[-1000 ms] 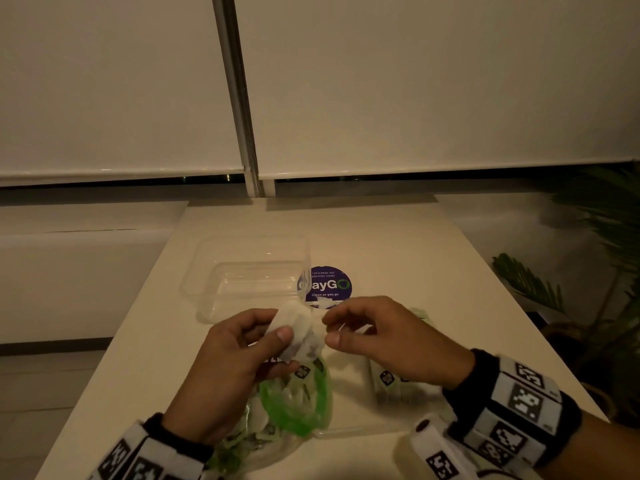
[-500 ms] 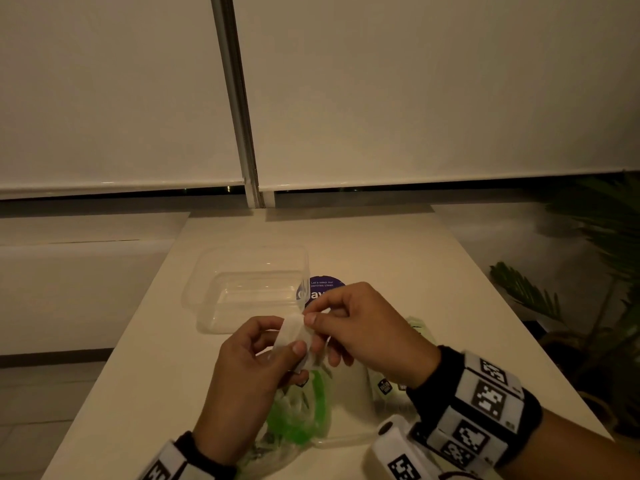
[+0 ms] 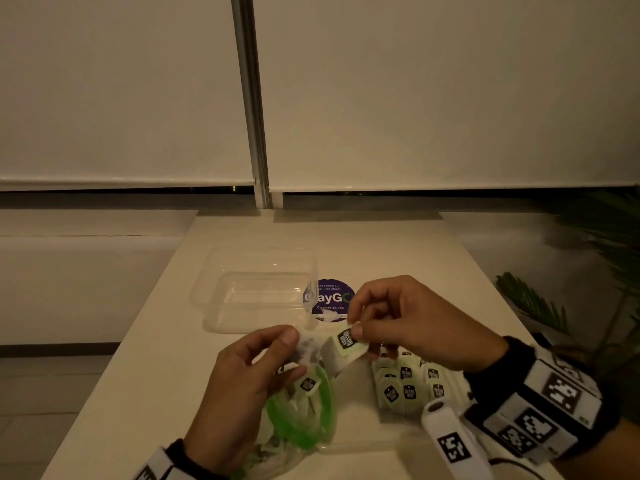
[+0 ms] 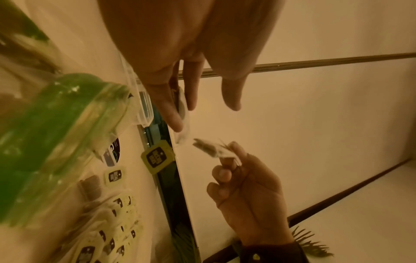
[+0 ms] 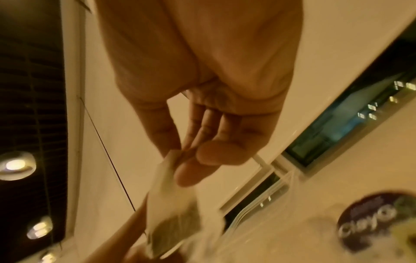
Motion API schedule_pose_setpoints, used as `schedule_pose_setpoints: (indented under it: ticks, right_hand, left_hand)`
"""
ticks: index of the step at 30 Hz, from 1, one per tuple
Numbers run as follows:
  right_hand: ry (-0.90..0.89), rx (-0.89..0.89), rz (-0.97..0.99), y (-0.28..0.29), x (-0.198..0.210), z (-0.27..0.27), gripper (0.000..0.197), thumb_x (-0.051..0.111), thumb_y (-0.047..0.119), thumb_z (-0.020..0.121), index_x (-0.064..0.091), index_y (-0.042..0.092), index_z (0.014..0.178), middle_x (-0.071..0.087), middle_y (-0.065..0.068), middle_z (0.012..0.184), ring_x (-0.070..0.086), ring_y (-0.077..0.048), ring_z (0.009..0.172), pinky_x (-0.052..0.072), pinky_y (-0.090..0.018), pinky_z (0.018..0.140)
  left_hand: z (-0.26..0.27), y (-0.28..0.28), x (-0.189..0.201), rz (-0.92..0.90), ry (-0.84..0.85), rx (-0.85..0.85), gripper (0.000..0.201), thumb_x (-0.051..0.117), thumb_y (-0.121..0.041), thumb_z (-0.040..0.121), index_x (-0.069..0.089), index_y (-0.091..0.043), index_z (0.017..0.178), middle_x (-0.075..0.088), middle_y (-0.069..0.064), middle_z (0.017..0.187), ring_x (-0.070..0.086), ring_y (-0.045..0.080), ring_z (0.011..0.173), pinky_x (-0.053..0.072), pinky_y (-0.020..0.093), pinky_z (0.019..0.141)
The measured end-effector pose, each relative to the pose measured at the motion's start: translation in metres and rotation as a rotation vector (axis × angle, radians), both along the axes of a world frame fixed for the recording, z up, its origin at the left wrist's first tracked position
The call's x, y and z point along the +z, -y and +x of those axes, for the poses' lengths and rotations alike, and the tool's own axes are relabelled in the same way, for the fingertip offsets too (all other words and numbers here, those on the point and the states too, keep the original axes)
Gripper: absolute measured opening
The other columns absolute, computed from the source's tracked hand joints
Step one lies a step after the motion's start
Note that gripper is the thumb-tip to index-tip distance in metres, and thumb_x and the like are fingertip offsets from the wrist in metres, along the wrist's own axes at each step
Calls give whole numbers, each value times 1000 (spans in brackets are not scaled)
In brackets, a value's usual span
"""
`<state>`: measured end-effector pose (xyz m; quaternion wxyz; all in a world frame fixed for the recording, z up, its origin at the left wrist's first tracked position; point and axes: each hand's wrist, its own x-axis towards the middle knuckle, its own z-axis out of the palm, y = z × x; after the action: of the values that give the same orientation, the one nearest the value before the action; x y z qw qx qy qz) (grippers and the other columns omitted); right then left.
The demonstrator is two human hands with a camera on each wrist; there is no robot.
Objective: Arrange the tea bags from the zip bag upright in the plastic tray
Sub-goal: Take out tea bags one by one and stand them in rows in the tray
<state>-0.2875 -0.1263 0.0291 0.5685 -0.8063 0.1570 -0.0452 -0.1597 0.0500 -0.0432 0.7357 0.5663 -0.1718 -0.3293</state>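
Both hands raised just in front of the clear plastic tray (image 3: 242, 271), which sits on the desk (image 3: 398, 244). Right hand (image 3: 412, 323) pinches a tea bag (image 3: 341, 355) by its top edge. Left hand (image 3: 249, 382) pinches another tea bag (image 3: 306, 348). Zip bag (image 3: 298, 420), green-rimmed, lies under the left hand. Loose tea bags (image 3: 408, 386) heaped under the right hand. Round purple sticker (image 3: 329, 301) just right of the tray, partly hidden by the tray corner.

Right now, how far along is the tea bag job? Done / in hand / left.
Done: none placed; the plastic tray holds no tea bags. A loose pile of tea bags lies on the table beside the zip bag.
In hand: left hand and right hand each pinch a tea bag, apparently separating them.
Left: stand every bag upright in the tray.
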Motion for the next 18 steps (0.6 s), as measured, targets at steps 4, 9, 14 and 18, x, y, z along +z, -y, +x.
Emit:
schedule_pose_setpoints:
  ticks: [4, 9, 14, 18]
  right_hand:
    - [-166, 103, -442, 28, -8, 6, 27, 73, 21, 86, 62, 24, 111, 74, 7, 81, 64, -3, 70, 53, -24, 73]
    - [-357, 262, -878, 46, -44, 31, 16, 66, 26, 90, 69, 23, 106, 70, 8, 99, 55, -4, 79, 45, -22, 75]
    - [-470, 336, -876, 52, -80, 55, 18, 65, 17, 90, 71, 20, 106, 71, 2, 101, 63, -13, 91, 53, -31, 82]
    - [-497, 319, -932, 57, -97, 61, 25, 60, 13, 90, 72, 23, 110, 72, 3, 108, 64, -18, 99, 52, -30, 83]
  left_hand:
    - [10, -4, -4, 30, 29, 63, 31, 72, -27, 68, 74, -5, 90, 73, 13, 87, 71, 22, 76, 60, 34, 72]
    - [14, -6, -13, 88, 51, 92, 15, 70, -19, 78, 76, -8, 87, 72, 13, 85, 71, 23, 78, 60, 33, 71]
    - [12, -3, -17, 140, 47, 106, 10, 66, -10, 84, 76, -8, 83, 71, 15, 84, 72, 24, 68, 61, 31, 65]
    - [12, -2, -15, 135, 52, 98, 11, 67, -9, 83, 77, -9, 79, 73, 12, 81, 72, 22, 68, 62, 33, 65]
